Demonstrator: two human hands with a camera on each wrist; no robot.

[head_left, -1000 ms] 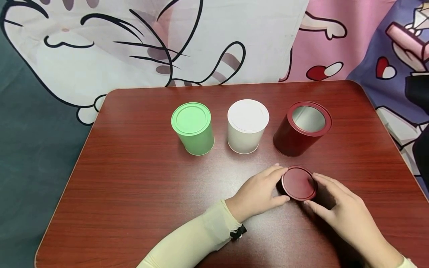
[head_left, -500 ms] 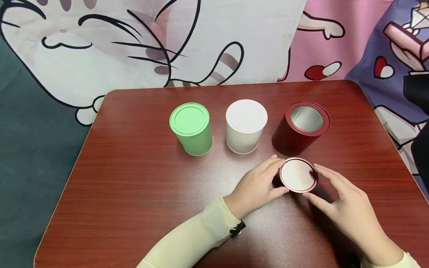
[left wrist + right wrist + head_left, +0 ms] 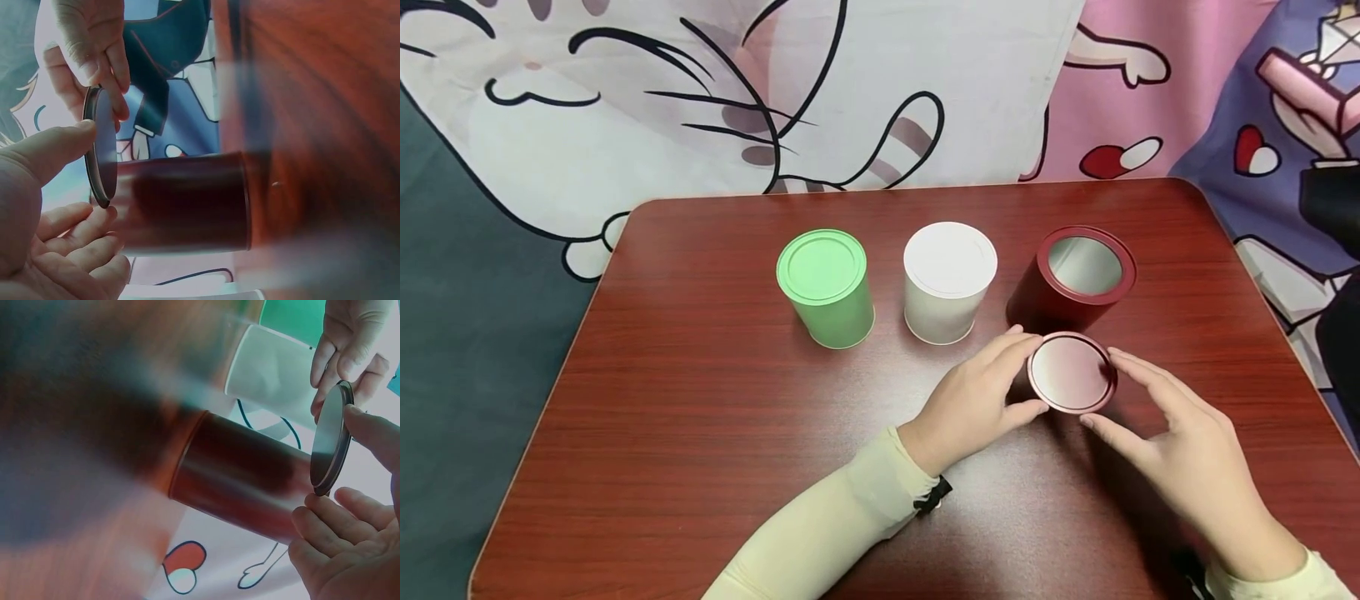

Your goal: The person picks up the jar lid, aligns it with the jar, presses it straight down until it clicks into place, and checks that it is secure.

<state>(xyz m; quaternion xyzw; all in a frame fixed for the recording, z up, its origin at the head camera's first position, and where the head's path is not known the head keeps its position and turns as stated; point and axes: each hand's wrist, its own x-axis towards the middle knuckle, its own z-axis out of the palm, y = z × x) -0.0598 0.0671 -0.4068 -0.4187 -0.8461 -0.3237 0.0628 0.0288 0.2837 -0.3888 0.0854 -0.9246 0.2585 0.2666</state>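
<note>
My left hand (image 3: 970,408) has its fingers (image 3: 1011,354) and thumb curled against the left edge of the round red lid (image 3: 1071,372), and my right hand (image 3: 1187,454) pinches the opposite edge, its fingers (image 3: 1138,371) along the upper right rim and the thumb below. Both grip the lid between them, so it hangs just right of the frame's centre, lifted clear of the surface (image 3: 700,417), its pale shiny face turned up toward the head camera.

From the left wrist the lid (image 3: 100,147) shows edge-on in the left part of the frame, my thumb on its near rim and the other hand's fingers (image 3: 109,69) at the top. From the right wrist the lid (image 3: 329,437) sits at the right of the frame, held the same way.

Just above the lid in the head view stands the open red tin (image 3: 1071,283), upright, mouth uncovered, silvery inside. The lid is close in front of it, not on it. To its left, in a row across the middle of the frame, stand the white tin (image 3: 949,283) and the green tin (image 3: 826,287), both lidded and upright. A cartoon-print cloth (image 3: 775,100) fills the top of the frame behind the surface.
</note>
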